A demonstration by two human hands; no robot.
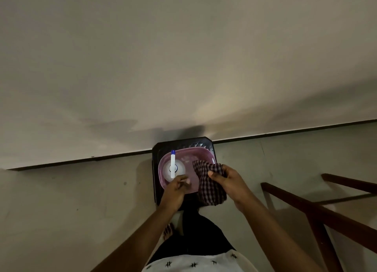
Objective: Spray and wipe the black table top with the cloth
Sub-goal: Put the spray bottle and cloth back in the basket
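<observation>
A small black table (156,155) stands against the wall, seen from above. A pink plastic basket (195,152) covers most of its top. Inside the basket stands a white spray bottle (173,165) with a blue-tipped nozzle. My left hand (177,187) is at the basket's near rim, its fingers against the bottle's base. My right hand (226,180) grips a dark checked cloth (210,188), which hangs over the basket's right side and the table's near edge.
A dark wooden frame (318,208) with bars stands on the floor to the right. A pale wall with a dark skirting line (81,160) runs behind the table. My feet and dark trousers (195,231) are just in front of the table.
</observation>
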